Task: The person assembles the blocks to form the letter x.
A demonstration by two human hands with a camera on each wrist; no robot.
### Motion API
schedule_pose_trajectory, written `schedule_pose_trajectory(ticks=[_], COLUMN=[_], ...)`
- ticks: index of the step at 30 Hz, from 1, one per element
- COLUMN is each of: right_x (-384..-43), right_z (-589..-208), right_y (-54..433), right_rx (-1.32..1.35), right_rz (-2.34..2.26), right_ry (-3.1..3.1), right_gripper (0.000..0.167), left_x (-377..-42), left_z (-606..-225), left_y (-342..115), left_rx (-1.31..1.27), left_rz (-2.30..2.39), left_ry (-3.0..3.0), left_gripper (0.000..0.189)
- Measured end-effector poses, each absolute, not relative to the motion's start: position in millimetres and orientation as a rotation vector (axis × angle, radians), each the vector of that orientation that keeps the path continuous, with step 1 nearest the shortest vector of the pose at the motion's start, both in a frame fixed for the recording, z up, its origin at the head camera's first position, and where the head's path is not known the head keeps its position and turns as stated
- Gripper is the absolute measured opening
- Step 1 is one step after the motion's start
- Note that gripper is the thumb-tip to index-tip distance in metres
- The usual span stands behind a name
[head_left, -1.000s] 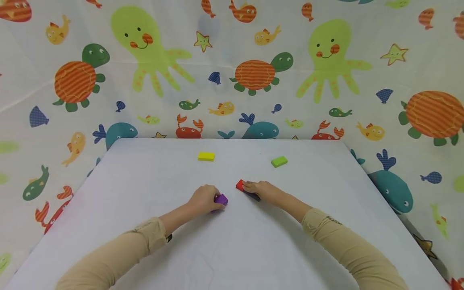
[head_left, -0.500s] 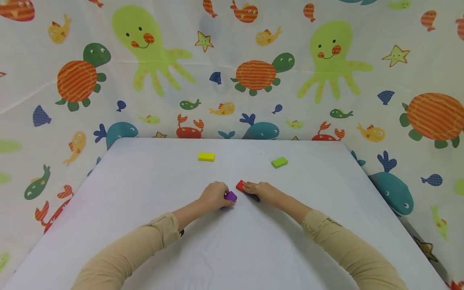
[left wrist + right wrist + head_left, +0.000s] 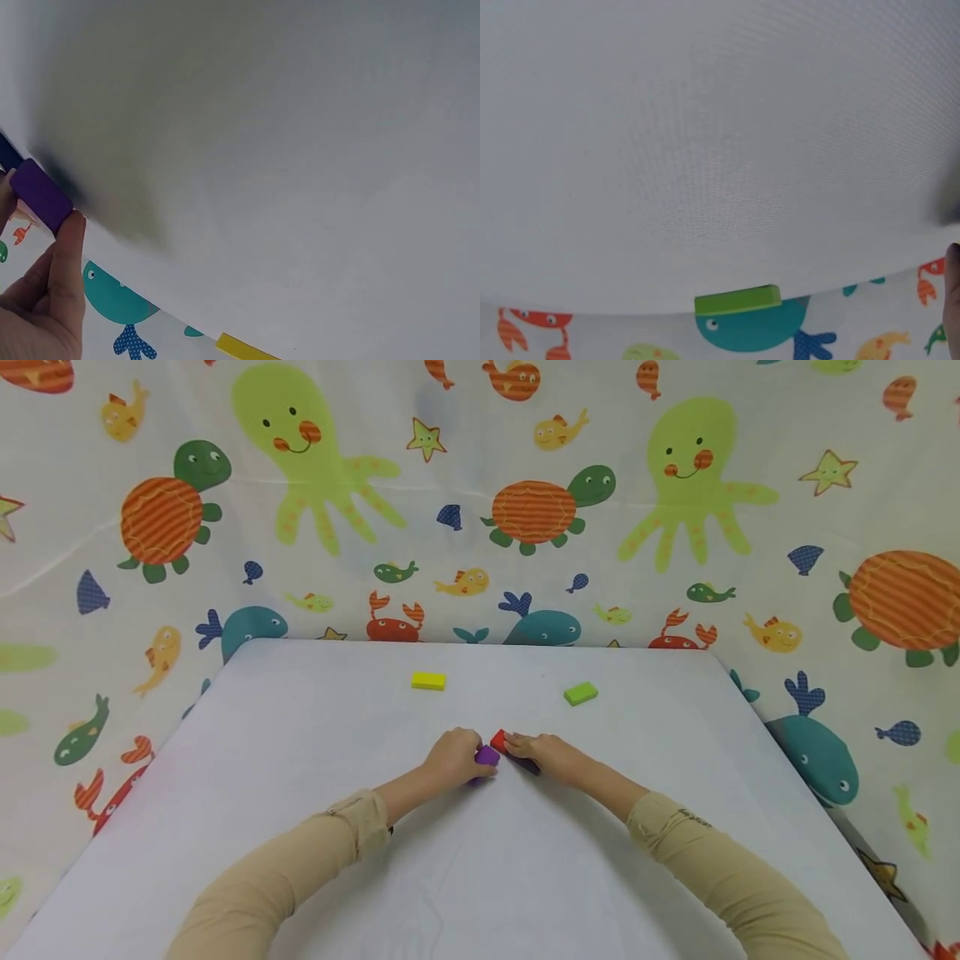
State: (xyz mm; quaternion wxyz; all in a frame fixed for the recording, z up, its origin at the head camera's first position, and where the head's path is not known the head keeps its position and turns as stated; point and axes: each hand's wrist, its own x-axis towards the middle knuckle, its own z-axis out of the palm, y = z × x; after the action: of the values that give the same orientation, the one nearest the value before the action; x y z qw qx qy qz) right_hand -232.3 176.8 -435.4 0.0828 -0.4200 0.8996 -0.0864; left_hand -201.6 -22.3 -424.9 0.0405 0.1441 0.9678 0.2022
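Note:
My left hand (image 3: 453, 756) pinches a purple block (image 3: 487, 756) between thumb and fingers, low over the white table. In the left wrist view the purple block (image 3: 41, 196) lies close to a dark blue block (image 3: 8, 152) at the left edge. My right hand (image 3: 551, 758) rests on a red block (image 3: 498, 740) and a dark block (image 3: 525, 764), fingers extended toward the left. Its palm and fingers cover part of both. The purple block is right beside the red one; whether they touch, I cannot tell. Only one fingertip (image 3: 952, 274) shows in the right wrist view.
A yellow block (image 3: 428, 682) lies farther back on the table (image 3: 337, 718), left of the middle. A light green block (image 3: 581, 694) lies back right. Behind the table hangs a cloth (image 3: 457, 468) printed with sea animals.
My left hand has moved right and slightly away from me with the purple block, closing the gap to the red and dark blocks. My right hand has stayed in place.

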Motion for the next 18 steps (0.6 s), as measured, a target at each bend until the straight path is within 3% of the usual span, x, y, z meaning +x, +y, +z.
schedule_pose_trajectory(ticks=[18], right_x=[-233.7], right_z=[-437.1], right_y=[178.8], right_rx=[-1.334], right_rz=[-0.250], right_ry=[2.711], right_gripper=[0.042], left_x=[-208.3], left_z=[-431.9], left_y=[-11.7], left_rx=[0.455], left_rz=[0.602], left_ry=[3.037], left_gripper=[0.037])
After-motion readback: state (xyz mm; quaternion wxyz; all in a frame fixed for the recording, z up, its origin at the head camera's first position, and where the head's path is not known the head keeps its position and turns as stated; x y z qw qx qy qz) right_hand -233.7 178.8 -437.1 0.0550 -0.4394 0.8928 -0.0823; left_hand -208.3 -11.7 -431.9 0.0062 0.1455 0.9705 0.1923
